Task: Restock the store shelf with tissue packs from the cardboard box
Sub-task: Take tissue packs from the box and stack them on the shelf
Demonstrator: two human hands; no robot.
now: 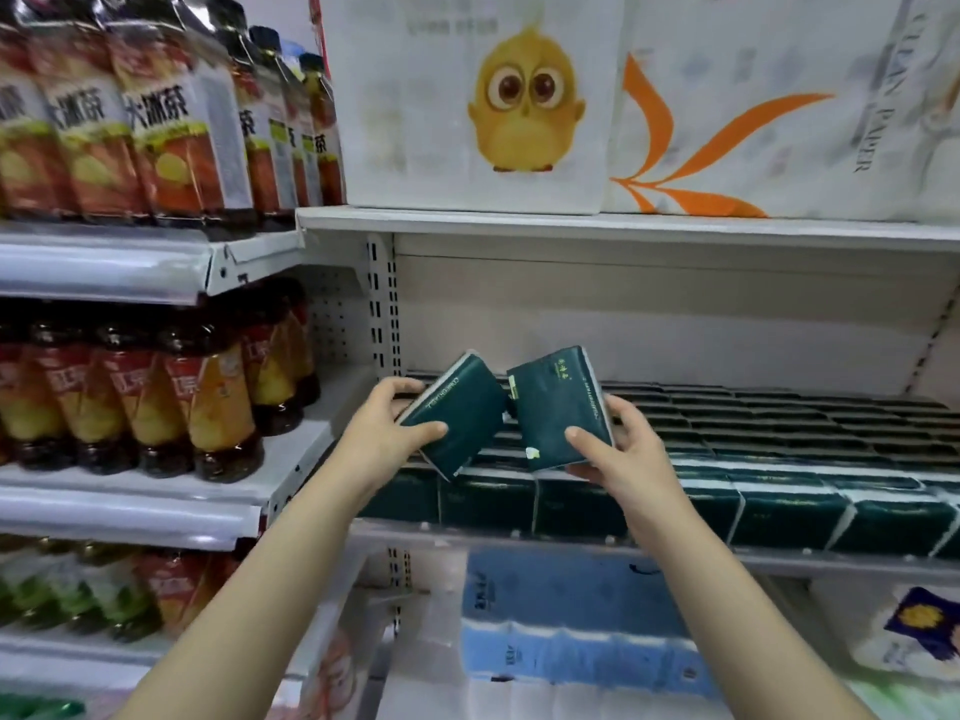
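We hold one dark green tissue pack in each hand, both tilted, just above the near left end of the shelf [519, 535]. The left hand [387, 428] has its grip closed round the left pack [462, 413], thumb across the near face. The right hand [618, 449] holds the right pack [558, 407] in the same kind of grip. The two packs nearly meet at their upper corners. Beneath them a layer of matching packs [779, 428] covers the shelf. To place these well, we judge it best to level each pack, align it with the rows below, start beside the slotted upright [384, 304], and set both down flat with edges flush. The cardboard box is out of view.
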